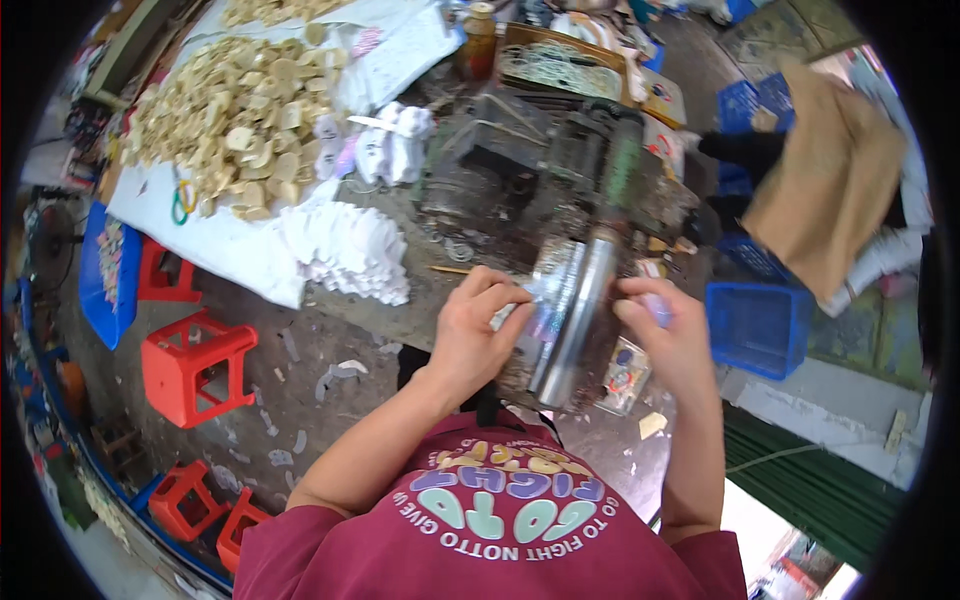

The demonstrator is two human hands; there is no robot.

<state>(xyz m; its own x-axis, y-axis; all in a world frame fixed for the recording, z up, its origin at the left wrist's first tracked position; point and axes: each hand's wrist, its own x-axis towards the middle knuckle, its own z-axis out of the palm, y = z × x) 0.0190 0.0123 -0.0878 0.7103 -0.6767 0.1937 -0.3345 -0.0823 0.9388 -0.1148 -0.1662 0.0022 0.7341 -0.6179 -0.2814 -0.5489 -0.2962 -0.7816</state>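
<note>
Two shiny metal rollers [582, 335] stick out toward me from a dark, greasy machine [520, 160]. On their left side my left hand [475, 325] has its fingers curled together, a bit of white showing between them. Its fingertips meet a shiny, iridescent thin sheet [548, 305] lying against the rollers. Right of the rollers is my right hand [665, 325], slightly blurred, with thumb and fingers closed around a small pale lilac piece [657, 309]. What that piece is, I cannot make out.
Cream-coloured chunks [250, 120] cover a white cloth at the left, near a stack of white fabric pieces [345, 250]. A blue crate [757, 328] stands at the right, below a person holding brown sheet material [830, 180]. Red stools [200, 365] stand on the floor at left.
</note>
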